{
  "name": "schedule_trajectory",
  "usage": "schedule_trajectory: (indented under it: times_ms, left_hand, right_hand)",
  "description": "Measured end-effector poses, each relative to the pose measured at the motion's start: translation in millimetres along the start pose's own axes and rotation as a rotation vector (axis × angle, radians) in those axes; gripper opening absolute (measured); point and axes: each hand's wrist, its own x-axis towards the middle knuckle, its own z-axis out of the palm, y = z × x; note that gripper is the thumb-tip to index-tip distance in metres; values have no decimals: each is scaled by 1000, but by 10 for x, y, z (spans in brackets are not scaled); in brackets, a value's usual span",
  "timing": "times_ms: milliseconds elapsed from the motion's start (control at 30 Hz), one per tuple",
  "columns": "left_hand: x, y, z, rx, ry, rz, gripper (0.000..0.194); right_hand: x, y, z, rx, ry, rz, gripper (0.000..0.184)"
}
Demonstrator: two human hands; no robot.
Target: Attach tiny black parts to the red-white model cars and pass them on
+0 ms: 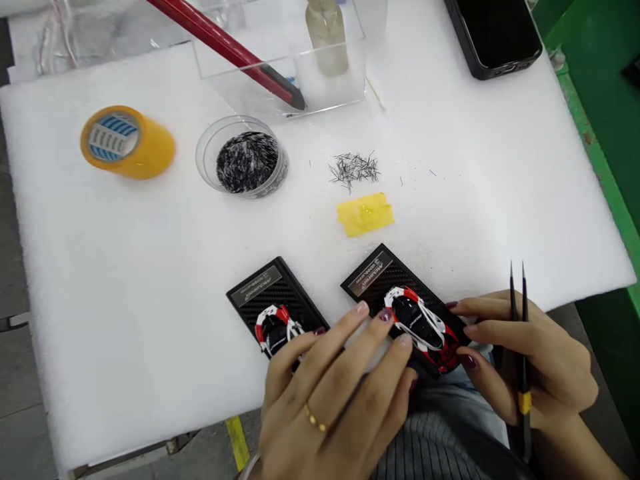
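Note:
Two black carbon-patterned display bases lie at the table's front, each bearing a small red, white and black model car. My left hand [340,393], with a gold ring, stretches its fingers over the gap between them. It partly covers the left model car [276,328], and its fingertips reach the side of the right model car [417,320]. Something whitish shows under those fingers; I cannot make out what. My right hand [535,360] is closed with black pointed tweezers [523,373] held in it, tips upward. Its thumb and fingers touch the right end of the right display base [367,275].
Behind lie a yellow tape piece [366,215], a pile of thin black bristles [354,169], and a round clear dish [206,157] of more. A yellow tape roll [150,148], clear box [225,87] with a red pen-like tool [215,40], glass bottle [327,40] and phone [495,33] stand around.

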Motion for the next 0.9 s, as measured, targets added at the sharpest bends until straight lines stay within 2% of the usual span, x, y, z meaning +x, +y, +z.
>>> schedule_trajectory:
  times_ms: [100, 167, 233, 300, 400, 500, 600, 800, 900]
  left_hand:
    - [57, 17, 60, 46, 22, -63, 11]
    - [83, 37, 50, 56, -23, -111, 11]
    - [95, 54, 4, 68, -67, -127, 12]
    - [91, 63, -44, 86, -56, -154, 14]
    - [75, 66, -65, 73, 35, -223, 18]
    - [86, 64, -36, 42, 100, -169, 20]
    - [144, 61, -6, 54, 93, -71, 20]
    - [286, 45, 62, 36, 97, 59, 15]
    - [312, 33, 81, 19, 72, 56, 16]
  right_hand:
    - [15, 14, -7, -9, -24, -28, 21]
    - [4, 22, 13, -9, -19, -58, 19]
    - [-17, 10, 59, -31, 6, -71, 28]
    - [-34, -28, 118, -58, 45, -46, 32]
    - [-24, -107, 168, -6, 123, 68, 32]
    - [44, -143, 109, 100, 146, 265, 31]
    - [151, -107, -26, 169, 97, 392, 30]
    - [344, 28, -222, 322, -116, 414, 29]
    - [387, 69, -255, 378, -204, 392, 26]
